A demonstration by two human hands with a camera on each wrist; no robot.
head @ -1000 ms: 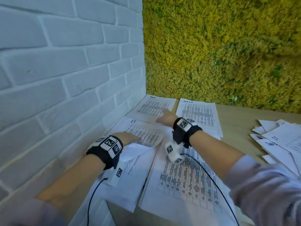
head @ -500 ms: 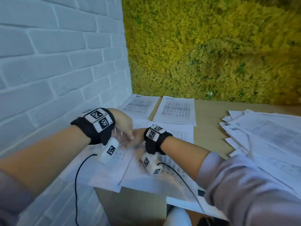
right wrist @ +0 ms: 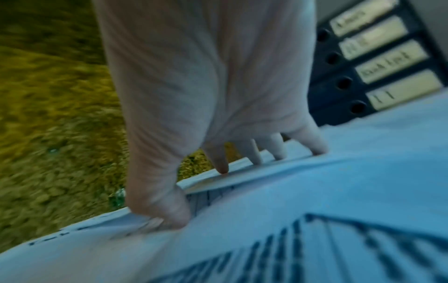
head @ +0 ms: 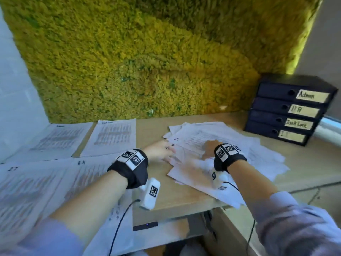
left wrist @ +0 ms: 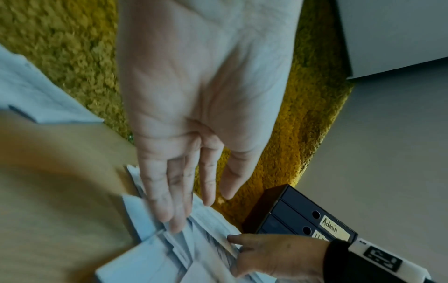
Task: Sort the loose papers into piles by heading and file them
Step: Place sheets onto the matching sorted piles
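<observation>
Moss-green wall backs the wooden surface (head: 184,198), where sorted sheets (head: 110,135) lie toward the left edge and a loose paper heap (head: 258,156) sits toward the right, near four stacked binders (head: 287,111) in the far right corner. From the head, the left hand (head: 158,152) reaches the heap's left edge; the right hand (head: 210,150) rests on top. Left wrist view: left fingers (left wrist: 167,191) straight, tips touching the papers. Right wrist view: right fingers (right wrist: 254,151) spread wide, tips and thumb pressing the top sheet.
</observation>
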